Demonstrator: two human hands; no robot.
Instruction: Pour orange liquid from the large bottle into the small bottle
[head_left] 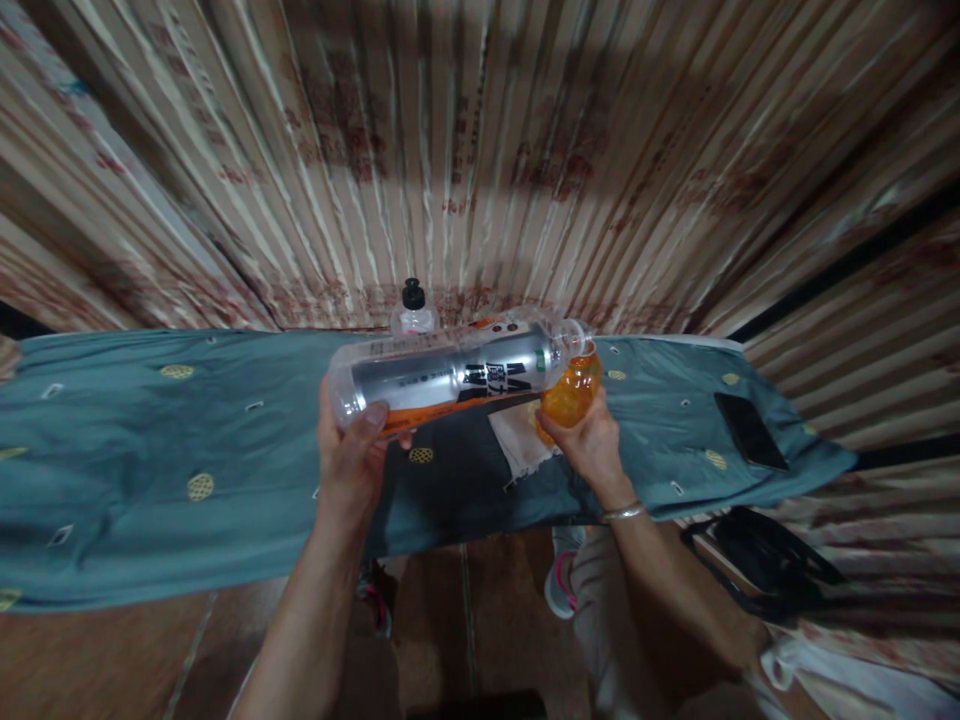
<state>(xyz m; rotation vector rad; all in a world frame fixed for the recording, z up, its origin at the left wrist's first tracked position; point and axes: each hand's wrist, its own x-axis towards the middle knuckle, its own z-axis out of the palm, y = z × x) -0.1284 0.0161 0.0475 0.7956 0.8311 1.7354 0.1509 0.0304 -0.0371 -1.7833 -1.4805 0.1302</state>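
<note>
Over teal cloth (112, 450), left hand (352, 455) grips clear bottle (450, 375), right hand (589, 440) orange bottle (574, 390).

The clear bottle (457, 375) with a silver and orange label lies sideways, tipped mouth-first toward the orange jar (571, 392). The small, rounded jar stands upright beneath that mouth.

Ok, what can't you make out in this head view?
- Orange bottle: its mouth is hidden behind the neck of the clear bottle.
- Black-capped bottle: its lower body is hidden behind the clear bottle.
- Clear bottle's label text: too small.
- Dark phone-like slab: too dim to identify.
</note>
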